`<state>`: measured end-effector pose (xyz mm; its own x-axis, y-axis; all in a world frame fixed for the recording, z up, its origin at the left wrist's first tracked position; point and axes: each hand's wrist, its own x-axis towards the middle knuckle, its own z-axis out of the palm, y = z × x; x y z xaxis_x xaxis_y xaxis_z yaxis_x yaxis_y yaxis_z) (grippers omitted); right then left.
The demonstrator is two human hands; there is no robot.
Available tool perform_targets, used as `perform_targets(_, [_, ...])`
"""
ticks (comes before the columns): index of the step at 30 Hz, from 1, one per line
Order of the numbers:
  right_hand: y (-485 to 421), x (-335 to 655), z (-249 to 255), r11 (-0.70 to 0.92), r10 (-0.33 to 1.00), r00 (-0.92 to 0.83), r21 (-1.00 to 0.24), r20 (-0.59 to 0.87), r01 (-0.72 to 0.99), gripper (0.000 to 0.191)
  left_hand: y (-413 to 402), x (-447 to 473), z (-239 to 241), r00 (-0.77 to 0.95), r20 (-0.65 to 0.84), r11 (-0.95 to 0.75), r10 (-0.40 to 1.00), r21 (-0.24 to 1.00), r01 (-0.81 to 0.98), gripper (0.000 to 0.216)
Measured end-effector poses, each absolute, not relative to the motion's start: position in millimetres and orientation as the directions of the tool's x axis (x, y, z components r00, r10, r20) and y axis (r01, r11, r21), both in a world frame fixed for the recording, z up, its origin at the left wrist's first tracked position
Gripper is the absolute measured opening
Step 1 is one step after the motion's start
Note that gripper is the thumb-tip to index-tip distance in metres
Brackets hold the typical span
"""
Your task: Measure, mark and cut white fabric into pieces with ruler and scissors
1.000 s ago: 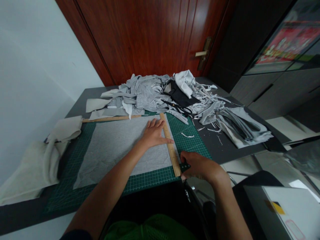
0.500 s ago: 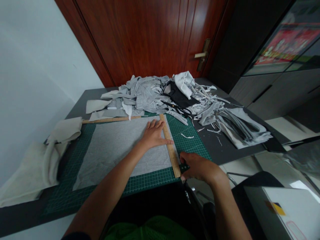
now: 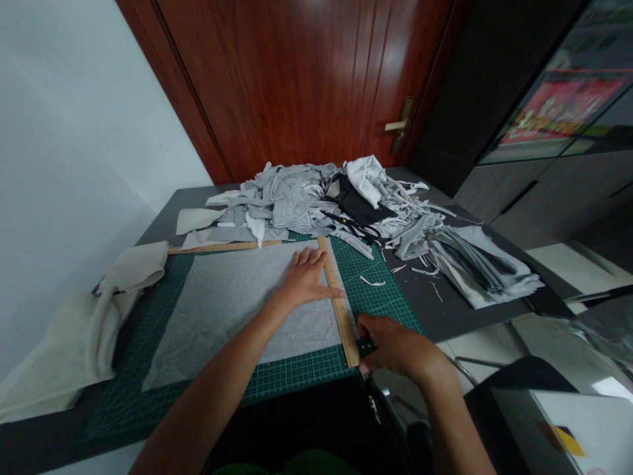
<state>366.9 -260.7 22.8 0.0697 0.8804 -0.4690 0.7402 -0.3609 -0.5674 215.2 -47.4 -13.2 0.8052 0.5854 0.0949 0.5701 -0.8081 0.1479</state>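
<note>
A grey piece of fabric (image 3: 232, 303) lies spread on a green cutting mat (image 3: 386, 297). Along its right side runs a wooden ruler (image 3: 341, 310). My left hand (image 3: 309, 280) rests flat across the fabric and the ruler, its fingers stretched and the thumb over the wood. Beside the ruler's near end, my right hand (image 3: 388, 340) is closed with curled fingers. Something dark shows between its finger and thumb, but I cannot make out what it is.
Behind the mat are heaped grey fabric strips (image 3: 297, 191) and black scissors (image 3: 353, 225). A second wooden ruler (image 3: 222, 247) lies along the mat's far edge. Folded cream fabric (image 3: 59, 349) sits left, stacked grey cloth (image 3: 484, 264) right. A chair (image 3: 519, 376) stands at the right.
The view has tilted up slightly, so the table appears lower. Both hands keep nearly the same places on and beside the ruler; the fabric lies as before.
</note>
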Motion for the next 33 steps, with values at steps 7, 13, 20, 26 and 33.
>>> perform_targets(7, [-260, 366, 26, -0.360, 0.878, 0.072, -0.555, -0.473, 0.750, 0.044, -48, 215, -13, 0.801, 0.096, -0.804, 0.591, 0.157, 0.574, 0.120])
perform_targets(13, [-265, 374, 28, -0.331, 0.883, -0.011, -0.638, -0.469, 0.695, 0.030, -49, 214, -13, 0.801, 0.104, -0.803, 0.590, 0.177, 0.569, 0.121])
perform_targets(20, [-261, 377, 33, -0.116, 0.971, -0.066, -0.696, -0.230, 0.708, 0.024, -50, 213, -17, 0.787, 0.151, -0.796, 0.598, 0.228, 0.561, 0.121])
perform_targets(26, [-265, 379, 58, -0.110, 0.994, 0.089, -0.724, -0.067, 0.681, 0.025, -50, 210, -22, 0.781, 0.193, -0.796, 0.594, 0.280, 0.536, 0.126])
perform_targets(33, [-165, 378, 113, 0.129, 0.968, 0.105, -0.812, 0.228, 0.570, 0.029, -44, 213, -31, 0.771, 0.221, -0.797, 0.597, 0.277, 0.537, 0.130])
